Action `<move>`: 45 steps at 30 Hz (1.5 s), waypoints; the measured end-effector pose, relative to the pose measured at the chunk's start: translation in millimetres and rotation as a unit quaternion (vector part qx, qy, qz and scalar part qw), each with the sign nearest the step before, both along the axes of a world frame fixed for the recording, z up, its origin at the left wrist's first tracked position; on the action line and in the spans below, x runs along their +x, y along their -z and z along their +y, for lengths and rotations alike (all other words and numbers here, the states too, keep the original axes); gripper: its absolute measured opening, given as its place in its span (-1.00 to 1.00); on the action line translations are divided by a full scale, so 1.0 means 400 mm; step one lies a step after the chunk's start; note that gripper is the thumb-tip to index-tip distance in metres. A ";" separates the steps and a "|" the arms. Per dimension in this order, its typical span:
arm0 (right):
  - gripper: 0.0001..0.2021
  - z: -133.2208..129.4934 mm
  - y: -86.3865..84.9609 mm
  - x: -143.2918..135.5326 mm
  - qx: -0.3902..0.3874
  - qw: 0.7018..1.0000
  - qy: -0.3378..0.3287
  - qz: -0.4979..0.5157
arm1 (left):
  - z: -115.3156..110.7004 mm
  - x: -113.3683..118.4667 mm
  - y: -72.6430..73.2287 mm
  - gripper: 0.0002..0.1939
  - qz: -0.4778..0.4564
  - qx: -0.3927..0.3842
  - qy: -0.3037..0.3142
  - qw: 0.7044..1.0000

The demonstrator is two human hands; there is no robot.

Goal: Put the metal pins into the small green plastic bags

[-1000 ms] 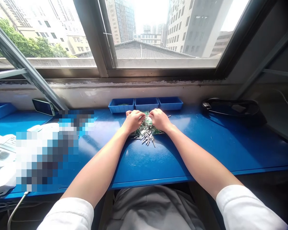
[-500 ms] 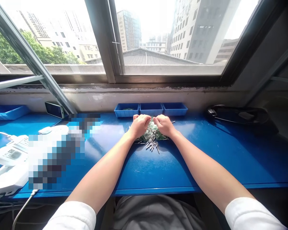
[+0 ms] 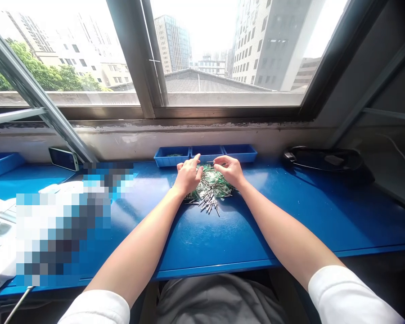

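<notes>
A heap of thin silvery metal rods [image 3: 209, 198] mixed with small green pieces like circuit boards [image 3: 225, 191] lies on the blue tabletop between my hands. My left hand [image 3: 188, 176] is over the heap's left side, fingers stretched out and apart, holding nothing that I can see. On the right, my right hand [image 3: 232, 172] has thumb and fingers pinched together above the heap's far edge. A thin metal rod [image 3: 210, 161] pokes out from its fingertips. Just behind the hands stand three joined blue bins [image 3: 207, 148]; the left one contains some small greenish pieces.
A phone [image 3: 64, 159] leans near a metal strut [image 3: 59, 130] at the back left, beside a blue tray [image 3: 3, 164]. White power adapters [image 3: 0, 229] and a blurred patch cover the left. A black case-like object [image 3: 324, 160] lies at the back right.
My left hand has opened from a curled grip and moved slightly apart from my right. My right hand now shows a rod at its fingertips. The view has shifted a little rightward.
</notes>
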State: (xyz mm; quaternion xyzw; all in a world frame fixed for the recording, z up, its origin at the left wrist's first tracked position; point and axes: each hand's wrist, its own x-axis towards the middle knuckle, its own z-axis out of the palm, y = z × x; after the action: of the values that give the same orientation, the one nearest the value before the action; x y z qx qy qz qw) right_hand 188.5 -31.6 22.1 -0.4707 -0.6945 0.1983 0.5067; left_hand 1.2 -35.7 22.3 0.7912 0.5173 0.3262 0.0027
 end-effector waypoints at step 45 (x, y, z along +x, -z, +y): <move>-0.78 -0.018 0.014 -0.026 -0.005 0.948 -0.015 -0.319 | 0.031 -0.020 0.032 -0.65 0.088 -0.056 0.040 0.994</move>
State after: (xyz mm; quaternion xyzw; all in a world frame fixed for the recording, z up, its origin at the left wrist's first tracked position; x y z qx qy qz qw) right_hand 178.2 -38.9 16.4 -0.5012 -0.8261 0.0490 0.2530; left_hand -7.0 -23.2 9.7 0.8357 0.5006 0.2255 0.0142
